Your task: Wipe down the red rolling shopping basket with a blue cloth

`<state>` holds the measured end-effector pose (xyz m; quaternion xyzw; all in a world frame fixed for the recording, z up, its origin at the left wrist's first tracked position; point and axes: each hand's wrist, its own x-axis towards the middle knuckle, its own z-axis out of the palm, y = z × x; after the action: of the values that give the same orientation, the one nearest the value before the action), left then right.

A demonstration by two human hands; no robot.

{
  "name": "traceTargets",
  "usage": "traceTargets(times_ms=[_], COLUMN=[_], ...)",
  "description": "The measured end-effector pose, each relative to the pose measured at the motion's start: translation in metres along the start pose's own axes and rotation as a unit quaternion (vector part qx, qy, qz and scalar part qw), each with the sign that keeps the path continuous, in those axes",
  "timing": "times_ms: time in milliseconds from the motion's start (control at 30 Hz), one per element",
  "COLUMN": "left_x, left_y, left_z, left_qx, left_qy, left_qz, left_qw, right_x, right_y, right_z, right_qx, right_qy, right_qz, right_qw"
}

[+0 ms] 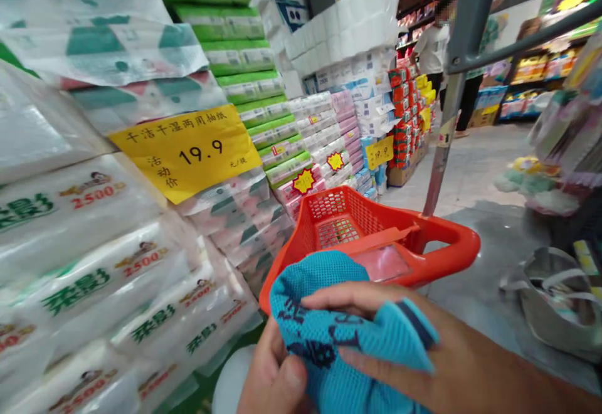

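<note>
The step in hand looks to be handling a blue knitted cloth (320, 332) with dark printing, feeling it or folding it over. The cloth is bunched between the person's two hands, in front of the near end of a red basket (376, 210); whether it touches the rim cannot be told. The left hand (270, 376) is clamped on the cloth's near side, thumb bent in front, its other fingers mostly hidden behind. The right hand (446, 332) lies across the top, two fingers stretched out and parted, a dark-striped edge covering the part between; whether it pinches that fold is hidden. Continuing this handling would call for the left hand to keep its hold while the right smooths or turns the fabric. Stacked paper packs (117, 279) rise to the left.
</note>
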<state>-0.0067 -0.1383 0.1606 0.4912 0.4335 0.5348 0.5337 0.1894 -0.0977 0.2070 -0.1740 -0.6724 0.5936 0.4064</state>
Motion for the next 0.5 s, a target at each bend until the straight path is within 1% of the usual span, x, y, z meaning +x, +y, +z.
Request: traceTargets(times_ms=[67,133,167,200,233,267,300,333,367,400,433,467,500], left_x=[-0.004,-0.008,-0.010,-0.012,-0.014,-0.015,-0.017,-0.018,-0.018,-0.018,-0.018,-0.017,-0.017], left_y=[-0.007,-0.016,-0.020,-0.024,-0.028,-0.032,-0.036,-0.040,-0.043,-0.045,-0.045,-0.043,-0.038], left_z=[-0.003,-0.005,-0.006,-0.007,-0.008,-0.008,-0.008,-0.008,-0.008,-0.010,-0.014,-0.021,-0.030], left_qx=[0.018,0.022,0.018,0.010,0.000,-0.012,-0.025,-0.034,-0.036,-0.026,-0.003,0.036,0.091], left_qy=[0.015,0.020,0.023,0.030,0.037,0.044,0.048,0.049,0.046,0.042,0.041,0.044,0.049], left_qz=[-0.012,-0.024,-0.029,-0.035,-0.042,-0.048,-0.051,-0.049,-0.039,-0.022,0.002,0.032,0.069], left_qw=[1.000,0.999,0.999,0.999,0.998,0.998,0.997,0.997,0.998,0.999,0.999,0.998,0.992], right_x=[0.001,0.003,0.004,0.005,0.007,0.008,0.009,0.009,0.008,0.007,0.005,0.002,-0.001], right_y=[0.000,0.004,0.009,0.014,0.020,0.027,0.032,0.038,0.041,0.044,0.045,0.045,0.045], right_z=[0.008,0.014,0.016,0.018,0.019,0.020,0.021,0.022,0.022,0.023,0.022,0.021,0.018], right_qx=[-0.085,-0.135,-0.160,-0.193,-0.235,-0.278,-0.312,-0.332,-0.336,-0.326,-0.311,-0.300,-0.297], right_qy=[-0.001,-0.015,-0.009,0.027,0.089,0.163,0.226,0.263,0.267,0.242,0.204,0.172,0.159], right_qz=[-0.067,-0.117,-0.147,-0.172,-0.189,-0.200,-0.195,-0.174,-0.144,-0.116,-0.098,-0.090,-0.094], right_qw=[0.994,0.984,0.976,0.966,0.949,0.925,0.902,0.889,0.892,0.906,0.923,0.934,0.937])
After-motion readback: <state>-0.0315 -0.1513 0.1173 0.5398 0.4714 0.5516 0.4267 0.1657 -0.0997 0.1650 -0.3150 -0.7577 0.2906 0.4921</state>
